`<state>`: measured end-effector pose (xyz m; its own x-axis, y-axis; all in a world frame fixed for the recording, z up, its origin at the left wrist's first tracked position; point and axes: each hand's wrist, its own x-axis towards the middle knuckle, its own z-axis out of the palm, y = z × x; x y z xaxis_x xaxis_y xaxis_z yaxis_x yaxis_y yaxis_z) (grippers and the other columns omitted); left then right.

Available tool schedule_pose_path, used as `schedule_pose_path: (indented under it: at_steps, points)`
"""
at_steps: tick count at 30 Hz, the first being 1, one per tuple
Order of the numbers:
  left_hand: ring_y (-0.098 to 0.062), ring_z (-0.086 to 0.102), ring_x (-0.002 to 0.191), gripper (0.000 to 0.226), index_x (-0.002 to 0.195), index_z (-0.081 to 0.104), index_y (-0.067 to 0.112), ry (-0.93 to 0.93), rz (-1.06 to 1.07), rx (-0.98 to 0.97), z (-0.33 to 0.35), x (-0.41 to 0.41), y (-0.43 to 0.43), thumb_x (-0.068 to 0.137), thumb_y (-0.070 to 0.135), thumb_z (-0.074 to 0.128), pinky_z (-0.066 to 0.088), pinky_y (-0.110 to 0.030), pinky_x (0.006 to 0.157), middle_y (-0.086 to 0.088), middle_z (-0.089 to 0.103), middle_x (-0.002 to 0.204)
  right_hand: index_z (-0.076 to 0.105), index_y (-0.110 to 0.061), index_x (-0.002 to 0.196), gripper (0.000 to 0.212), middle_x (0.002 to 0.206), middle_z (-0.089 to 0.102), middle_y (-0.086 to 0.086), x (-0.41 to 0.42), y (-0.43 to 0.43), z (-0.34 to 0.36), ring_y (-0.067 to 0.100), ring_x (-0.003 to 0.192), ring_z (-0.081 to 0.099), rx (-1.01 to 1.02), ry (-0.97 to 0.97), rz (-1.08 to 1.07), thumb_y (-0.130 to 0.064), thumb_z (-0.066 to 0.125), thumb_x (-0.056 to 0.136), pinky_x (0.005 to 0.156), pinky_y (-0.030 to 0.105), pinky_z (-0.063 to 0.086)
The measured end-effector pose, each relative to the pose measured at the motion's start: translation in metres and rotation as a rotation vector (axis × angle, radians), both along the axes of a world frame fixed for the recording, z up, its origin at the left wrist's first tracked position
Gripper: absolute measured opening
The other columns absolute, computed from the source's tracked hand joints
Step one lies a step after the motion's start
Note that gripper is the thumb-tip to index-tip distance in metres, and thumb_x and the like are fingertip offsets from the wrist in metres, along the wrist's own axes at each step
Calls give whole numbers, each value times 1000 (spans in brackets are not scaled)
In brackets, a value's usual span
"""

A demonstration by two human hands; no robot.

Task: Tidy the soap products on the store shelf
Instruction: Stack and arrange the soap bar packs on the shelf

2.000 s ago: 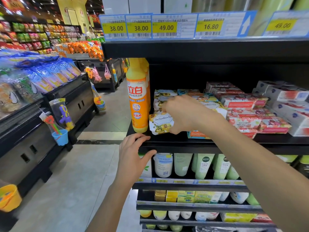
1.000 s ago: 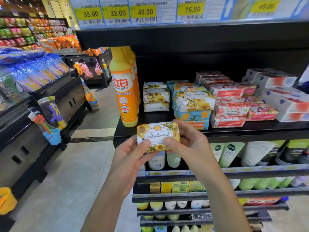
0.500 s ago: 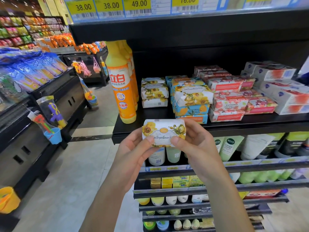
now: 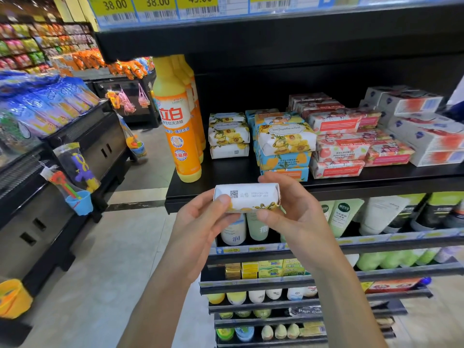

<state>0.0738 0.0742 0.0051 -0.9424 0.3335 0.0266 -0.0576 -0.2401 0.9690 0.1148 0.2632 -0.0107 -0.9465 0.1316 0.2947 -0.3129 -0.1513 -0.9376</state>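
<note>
Both hands hold one white paper-wrapped soap bar [image 4: 247, 197] with yellow flowers in front of the black shelf [image 4: 226, 175]. Its white edge with a QR code faces me. My left hand [image 4: 200, 227] pinches its left end, my right hand [image 4: 291, 217] its right end. On the shelf behind stand a short stack of the same white soaps [image 4: 228, 135], a taller stack of blue-and-white soaps [image 4: 283, 144], red-and-pink soap packs [image 4: 341, 141] and white boxes [image 4: 421, 129] at the far right.
Tall orange detergent bottles [image 4: 179, 121] stand at the shelf's left end. Below are shelves with tubes [image 4: 376, 214] and small bottles. To the left runs an aisle with a dark display case [image 4: 62, 172], hanging toys [image 4: 75, 177] and a yellow bucket [image 4: 13, 297].
The soap bar came off the shelf into both hands. Since then it has been turned over, from its flowered label facing me to its white QR-code edge.
</note>
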Motion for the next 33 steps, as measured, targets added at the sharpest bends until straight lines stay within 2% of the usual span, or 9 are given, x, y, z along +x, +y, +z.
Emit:
schedule_pose_path:
  at_steps: [4,6,10,13,17,19,21,27,33]
  points:
    - [-23,68,119,65,129,65,17,35,90,-73,-2,1,4,68,37,76,58,-38,98,-6,74,120,59,-24,135,68,130,68,2,2,-3,0,18,114,69,-34,-221,-6,-46,86,77,99,36,55]
    - [-24,68,119,66,130,65,21,42,103,-94,-4,1,6,67,37,78,56,-42,100,-5,74,121,62,-19,130,67,124,71,6,2,-5,1,20,103,74,-45,-265,-44,-50,85,75,94,36,58]
    - [-22,68,118,66,131,65,21,36,98,-102,-7,2,9,68,35,77,56,-42,101,-5,74,120,67,-14,123,60,116,75,7,5,-5,4,21,99,75,-89,-253,-86,-41,80,71,87,31,60]
    - [-19,68,119,62,133,63,24,52,82,-103,-6,3,11,72,29,74,55,-40,101,-3,74,122,69,-18,122,58,112,76,3,6,-3,3,23,105,73,-83,-241,-110,-39,85,70,95,37,58]
    - [-20,66,123,64,137,58,26,66,32,-79,-3,5,12,75,21,73,57,-33,97,-1,71,129,69,-19,124,54,115,76,2,9,-1,3,22,111,70,-95,-176,-98,-24,89,74,94,33,58]
    - [-19,66,123,66,141,55,27,69,8,-71,-1,6,12,81,18,80,57,-30,96,1,71,130,67,-19,125,56,116,76,1,11,1,4,20,111,71,-88,-136,-93,-20,88,73,93,32,59]
    - [-18,67,121,64,142,53,26,57,7,-61,1,7,13,84,22,81,57,-30,96,0,71,128,65,-19,128,61,117,75,1,12,1,5,19,112,70,-79,-99,-82,-16,87,72,91,32,59]
    - [-21,70,117,63,136,60,11,-6,-18,-71,2,8,12,82,43,64,60,-39,95,-5,74,123,60,-20,134,68,125,72,1,13,3,-1,19,120,66,-27,-1,-31,-2,85,74,90,30,57]
    - [-21,72,113,50,130,64,11,4,4,-105,-1,8,12,84,30,67,59,-36,95,-3,76,120,51,-19,142,71,132,66,1,12,3,-5,24,126,62,9,1,43,11,75,82,94,35,56]
